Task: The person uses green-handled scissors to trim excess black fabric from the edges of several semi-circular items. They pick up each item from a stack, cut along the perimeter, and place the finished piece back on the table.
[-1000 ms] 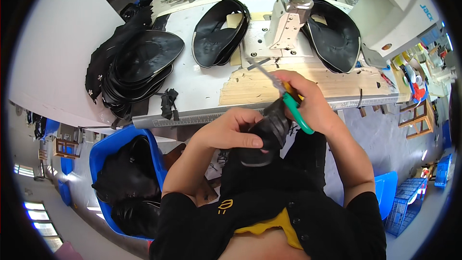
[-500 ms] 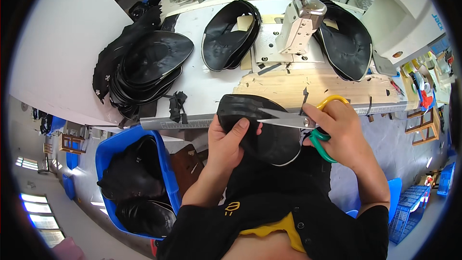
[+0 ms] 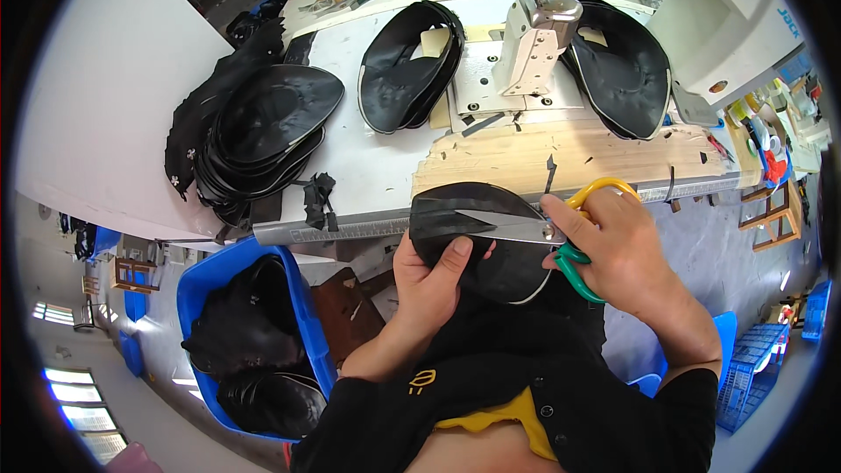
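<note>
My left hand [image 3: 431,278] grips the near left side of a black shoe upper [image 3: 508,273], thumb on top and fingers beneath. The upper is a curved, leather-like piece with a pale edge line. In my right hand [image 3: 618,245] is a pair of scissors [image 3: 508,226], with one yellow and one green handle loop. Its slightly parted blades point left and lie across the upper; a strip of the black material shows between them. Both hands are above my lap, just in front of the table's edge.
On the table stand stacked black uppers [image 3: 280,109], more uppers [image 3: 407,70] and a sewing machine post [image 3: 534,52] with others [image 3: 622,79] beside it. Black scraps [image 3: 319,201] lie near the ruler edge [image 3: 368,226]. A blue bin [image 3: 317,333] holds black pieces at my left.
Both hands, the upper and the scissors have shifted slightly right in the picture. The blades now reach further over the upper, with black material between them. My view has tilted a little.
</note>
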Motion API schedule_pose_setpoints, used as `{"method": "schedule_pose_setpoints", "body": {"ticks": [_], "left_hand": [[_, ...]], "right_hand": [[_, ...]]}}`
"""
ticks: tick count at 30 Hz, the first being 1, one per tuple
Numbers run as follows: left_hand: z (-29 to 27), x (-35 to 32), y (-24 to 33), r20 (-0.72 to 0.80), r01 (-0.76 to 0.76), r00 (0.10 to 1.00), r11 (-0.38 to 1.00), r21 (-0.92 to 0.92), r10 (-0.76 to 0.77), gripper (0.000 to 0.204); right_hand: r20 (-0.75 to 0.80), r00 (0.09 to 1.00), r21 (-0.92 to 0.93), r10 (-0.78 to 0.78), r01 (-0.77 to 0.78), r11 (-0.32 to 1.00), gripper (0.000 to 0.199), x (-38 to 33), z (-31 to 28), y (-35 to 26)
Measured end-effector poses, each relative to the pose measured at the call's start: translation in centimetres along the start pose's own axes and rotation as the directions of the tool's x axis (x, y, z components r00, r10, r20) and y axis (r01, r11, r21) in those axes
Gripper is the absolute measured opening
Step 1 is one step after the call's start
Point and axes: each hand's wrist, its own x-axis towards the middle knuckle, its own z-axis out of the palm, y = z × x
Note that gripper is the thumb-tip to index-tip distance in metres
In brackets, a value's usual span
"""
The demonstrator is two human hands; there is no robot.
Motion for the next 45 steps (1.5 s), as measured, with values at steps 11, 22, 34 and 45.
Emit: {"method": "schedule_pose_setpoints", "body": {"ticks": [11, 22, 34, 45], "left_hand": [[0.1, -0.5, 1.0, 0.038, -0.017, 0.999, 1.0, 0.007, 0.017, 0.024], [0.4, -1.1, 2.3, 0.185, -0.079, 0.983, 0.913, 0.401, 0.004, 0.015], [-0.7, -0.6, 0.4, 0.078, 0.064, 0.995, 0.995, 0.071, -0.07, 0.018], [-2.0, 0.0, -1.0, 0.023, 0.122, 0.992, 0.964, -0.236, -0.12, 0.022]], "right_hand": [[0.095, 0.995, -0.105, -0.039, 0.049, 0.993, 0.054, -0.9, -0.6, 0.3], [0.151, 0.985, -0.067, -0.084, 0.095, 0.993, 0.054, -0.2, -1.6, 0.4], [0.069, 0.987, 0.071, 0.148, -0.153, 0.986, 0.062, -1.0, -0.2, 1.4], [0.305, 0.938, 0.372, 0.166, -0.277, 0.886, 0.076, -2.9, 2.0, 0.9]]}}
